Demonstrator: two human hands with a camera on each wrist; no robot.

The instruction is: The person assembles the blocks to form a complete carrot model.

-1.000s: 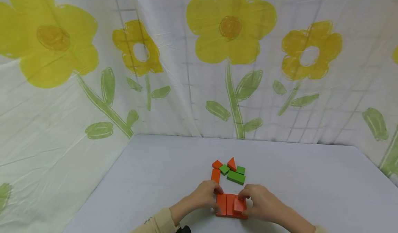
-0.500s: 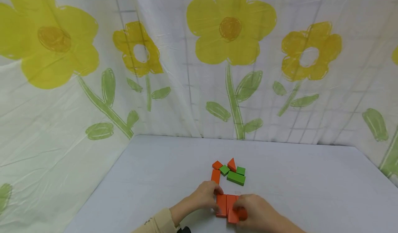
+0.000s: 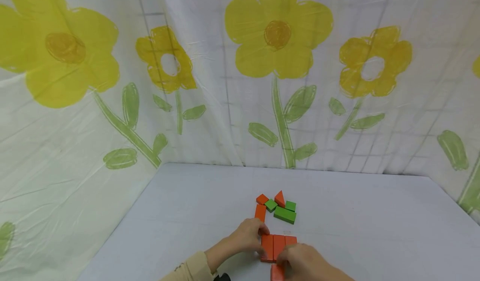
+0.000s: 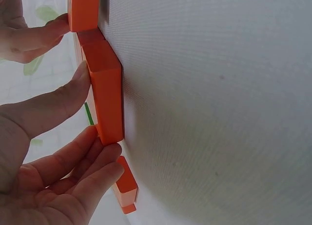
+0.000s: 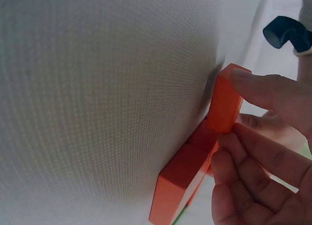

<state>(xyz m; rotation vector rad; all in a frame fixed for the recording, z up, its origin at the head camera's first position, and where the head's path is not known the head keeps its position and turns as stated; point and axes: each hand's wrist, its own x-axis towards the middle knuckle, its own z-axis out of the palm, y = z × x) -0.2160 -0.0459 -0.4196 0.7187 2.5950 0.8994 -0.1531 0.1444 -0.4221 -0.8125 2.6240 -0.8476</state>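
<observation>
Three red rectangular blocks lie side by side in a row on the table. My left hand [image 3: 245, 236] grips the leftmost block [image 3: 267, 247], thumb at its near end and fingers at its left and far side; the left wrist view shows this block [image 4: 108, 95] up close. Beside it lie the middle block [image 3: 279, 244] and the right-hand block [image 3: 291, 240], the latter partly covered by my right hand [image 3: 306, 263]. That right hand pinches a smaller red block [image 3: 277, 272] just in front of the row. In the right wrist view the pinched block [image 5: 225, 103] appears between thumb and fingers.
Behind the row are an orange rectangular block [image 3: 260, 212], an orange angular block [image 3: 262, 199], an orange triangular block [image 3: 280, 198], two small green blocks [image 3: 271, 205] and a long green block [image 3: 285, 215]. A flowered curtain hangs beyond the white table [image 3: 356, 214].
My right hand has lifted the small block off the right-hand block and carried it left and nearer, to the front of the row. The left hand stays in place.
</observation>
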